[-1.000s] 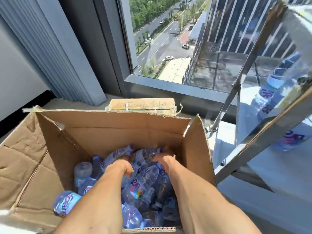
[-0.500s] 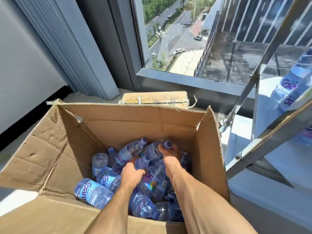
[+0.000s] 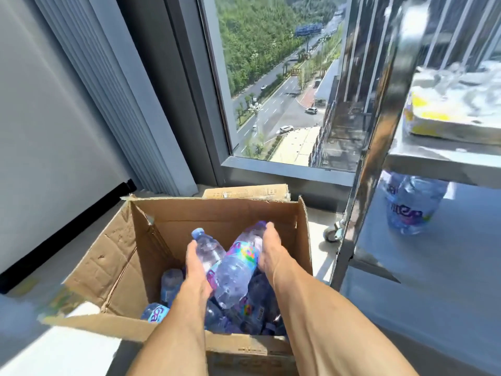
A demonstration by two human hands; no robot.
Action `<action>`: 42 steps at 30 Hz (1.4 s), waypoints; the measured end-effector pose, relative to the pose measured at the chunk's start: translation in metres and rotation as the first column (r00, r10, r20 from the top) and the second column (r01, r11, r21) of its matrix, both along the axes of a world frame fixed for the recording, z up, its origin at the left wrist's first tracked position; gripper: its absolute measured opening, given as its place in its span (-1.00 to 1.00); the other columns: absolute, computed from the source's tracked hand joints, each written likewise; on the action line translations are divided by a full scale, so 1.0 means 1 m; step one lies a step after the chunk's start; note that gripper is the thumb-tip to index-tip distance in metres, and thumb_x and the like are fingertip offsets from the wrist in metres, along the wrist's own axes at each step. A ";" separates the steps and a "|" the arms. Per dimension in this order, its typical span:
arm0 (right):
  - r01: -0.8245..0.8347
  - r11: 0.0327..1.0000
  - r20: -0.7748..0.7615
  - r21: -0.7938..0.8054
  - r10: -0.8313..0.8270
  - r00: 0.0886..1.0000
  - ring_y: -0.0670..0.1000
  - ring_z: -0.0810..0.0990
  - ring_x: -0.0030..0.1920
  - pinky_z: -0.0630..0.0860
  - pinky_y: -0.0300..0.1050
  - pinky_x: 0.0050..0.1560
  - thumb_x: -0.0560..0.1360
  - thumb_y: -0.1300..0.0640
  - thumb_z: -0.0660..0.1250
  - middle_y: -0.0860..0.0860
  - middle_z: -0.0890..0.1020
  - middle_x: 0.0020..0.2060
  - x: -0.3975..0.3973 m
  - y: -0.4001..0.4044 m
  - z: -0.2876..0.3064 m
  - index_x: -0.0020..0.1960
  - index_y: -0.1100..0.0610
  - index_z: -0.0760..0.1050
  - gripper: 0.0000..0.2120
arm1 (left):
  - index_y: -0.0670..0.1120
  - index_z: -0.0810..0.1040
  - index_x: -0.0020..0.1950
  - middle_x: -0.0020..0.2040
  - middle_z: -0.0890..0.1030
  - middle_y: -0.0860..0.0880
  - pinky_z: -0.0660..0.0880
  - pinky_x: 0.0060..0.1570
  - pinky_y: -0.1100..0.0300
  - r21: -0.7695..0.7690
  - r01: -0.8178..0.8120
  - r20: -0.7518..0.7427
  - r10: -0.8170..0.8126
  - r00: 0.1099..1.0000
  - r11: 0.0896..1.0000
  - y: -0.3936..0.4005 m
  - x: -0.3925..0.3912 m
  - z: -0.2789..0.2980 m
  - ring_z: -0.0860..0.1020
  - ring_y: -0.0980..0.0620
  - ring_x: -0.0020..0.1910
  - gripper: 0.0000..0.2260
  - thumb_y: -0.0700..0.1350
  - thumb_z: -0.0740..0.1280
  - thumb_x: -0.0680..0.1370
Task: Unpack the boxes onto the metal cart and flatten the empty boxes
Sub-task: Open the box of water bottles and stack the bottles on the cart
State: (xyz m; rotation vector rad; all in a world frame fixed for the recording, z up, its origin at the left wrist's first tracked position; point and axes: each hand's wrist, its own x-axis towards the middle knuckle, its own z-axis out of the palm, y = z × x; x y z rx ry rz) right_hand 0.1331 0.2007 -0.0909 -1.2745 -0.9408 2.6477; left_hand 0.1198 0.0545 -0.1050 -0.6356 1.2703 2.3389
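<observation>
An open cardboard box stands on the floor, with several small water bottles lying loose inside. Both my hands are above the pile, pressing two bottles between them. My left hand holds a clear bottle with a blue cap. My right hand grips a bottle with a colourful label that lies across the other one. The metal cart stands at the right, with a water bottle on its lower shelf.
A flattened cardboard box lies behind the open box under the window. A yellow-and-white pack rests on the cart's upper shelf. A cart wheel sits right of the box. A grey wall is at the left.
My hands have closed on two bottles and lifted them up out of the pile. The view has risen, so the cart's upper shelf now shows.
</observation>
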 end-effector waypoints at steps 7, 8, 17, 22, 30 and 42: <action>-0.479 0.878 -0.124 0.021 0.477 0.870 0.08 0.55 -0.39 0.54 -0.07 -0.18 0.35 -0.10 0.45 0.12 0.56 -0.34 0.058 0.022 0.064 -0.16 0.19 0.48 -0.64 | -0.21 0.56 0.22 0.19 0.59 -0.29 0.44 0.26 -0.18 -0.103 0.411 0.093 -0.402 0.911 0.906 0.006 0.041 0.059 0.58 -0.27 0.16 -0.29 0.23 0.53 0.26; -0.499 0.866 -0.143 0.035 0.498 0.855 0.07 0.55 -0.41 0.55 -0.09 -0.21 0.38 -0.07 0.43 0.12 0.56 -0.37 0.066 0.025 0.070 -0.19 0.20 0.47 -0.67 | -0.22 0.57 0.22 0.18 0.60 -0.29 0.43 0.26 -0.18 -0.117 0.440 0.082 -0.433 0.898 0.890 0.008 0.046 0.067 0.59 -0.27 0.13 -0.28 0.20 0.56 0.22; -0.350 0.920 -0.308 0.179 0.390 0.868 0.01 0.51 -0.56 0.48 -0.23 -0.38 0.57 0.12 0.13 0.06 0.52 -0.54 0.118 0.044 0.093 -0.24 0.17 0.39 -0.75 | -0.11 0.53 -0.20 -0.26 0.54 -0.15 0.54 -0.08 -0.01 -0.088 0.437 -0.130 -0.445 0.886 0.895 0.031 0.078 0.105 0.56 -0.12 -0.29 -0.65 0.15 0.46 0.28; -0.413 0.906 -0.382 0.097 0.417 0.825 0.09 0.60 -0.41 0.58 -0.14 -0.34 0.43 -0.09 0.41 0.10 0.59 -0.36 0.161 0.052 0.101 -0.19 0.14 0.50 -0.71 | -0.14 0.56 -0.18 -0.23 0.55 -0.15 0.50 -0.07 0.02 -0.078 0.511 -0.124 -0.517 0.847 0.856 0.040 0.109 0.122 0.55 -0.12 -0.27 -0.57 0.21 0.47 0.25; -0.428 0.894 -0.390 0.135 0.445 0.806 0.14 0.63 -0.24 0.61 -0.01 -0.07 0.35 -0.05 0.50 0.16 0.63 -0.15 0.215 0.096 0.105 0.03 0.17 0.57 -0.62 | -0.19 0.58 -0.06 -0.11 0.58 -0.19 0.51 0.00 -0.03 -0.039 0.616 -0.188 -0.611 0.769 0.787 0.078 0.158 0.117 0.57 -0.16 -0.17 -0.55 0.19 0.40 0.35; 0.145 0.879 -0.149 0.455 -0.085 0.985 0.20 0.65 -0.21 0.59 0.07 -0.05 0.34 0.11 0.43 0.18 0.68 -0.18 0.274 0.184 0.100 -0.11 0.27 0.60 -0.77 | -0.30 0.63 0.04 -0.14 0.69 -0.22 0.57 -0.15 0.06 -0.367 0.404 -0.282 -0.514 0.810 0.838 0.184 0.216 0.123 0.64 -0.11 -0.29 -0.50 0.05 0.51 0.28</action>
